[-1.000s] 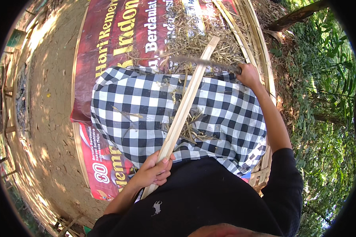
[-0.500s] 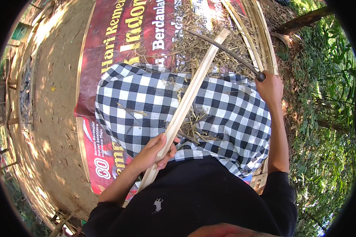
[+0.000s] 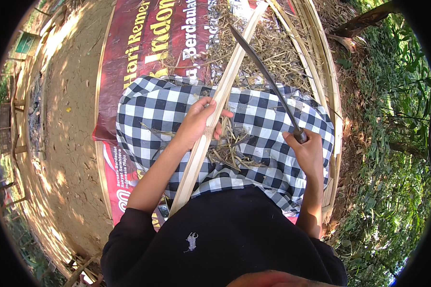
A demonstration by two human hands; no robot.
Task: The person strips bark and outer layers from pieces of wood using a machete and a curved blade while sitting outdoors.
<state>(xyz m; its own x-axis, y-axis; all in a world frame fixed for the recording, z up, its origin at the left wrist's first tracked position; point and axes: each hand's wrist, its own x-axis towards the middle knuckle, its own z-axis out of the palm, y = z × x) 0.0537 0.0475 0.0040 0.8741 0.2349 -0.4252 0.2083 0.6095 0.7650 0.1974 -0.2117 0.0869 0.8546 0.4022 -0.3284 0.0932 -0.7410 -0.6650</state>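
Note:
A long pale bamboo strip [image 3: 195,165] slants from beside my body up and away to the right, over my lap. My left hand [image 3: 199,120] is closed round its middle, fingers curling beneath it. In my right hand [image 3: 306,146] is the dark handle of a long machete [image 3: 268,76]. The blade points away and to the left, its tip just right of the strip's far part; I cannot tell whether they touch. A black-and-white checked cloth [image 3: 268,117] covers my lap, with loose shavings [image 3: 227,153] gathered in its middle.
Beneath me lies a red printed banner [image 3: 122,62] on a bamboo platform. More shavings [image 3: 282,57] cover its far right part, beside long bamboo strips [image 3: 321,62] along the right edge. Bare earth [image 3: 72,129] stretches left; green plants [image 3: 392,129] grow at right.
My left hand has moved farther up and away with the bamboo strip, whose far end now reaches higher. My right hand has drawn the machete back toward me and left, blade turned more lengthwise.

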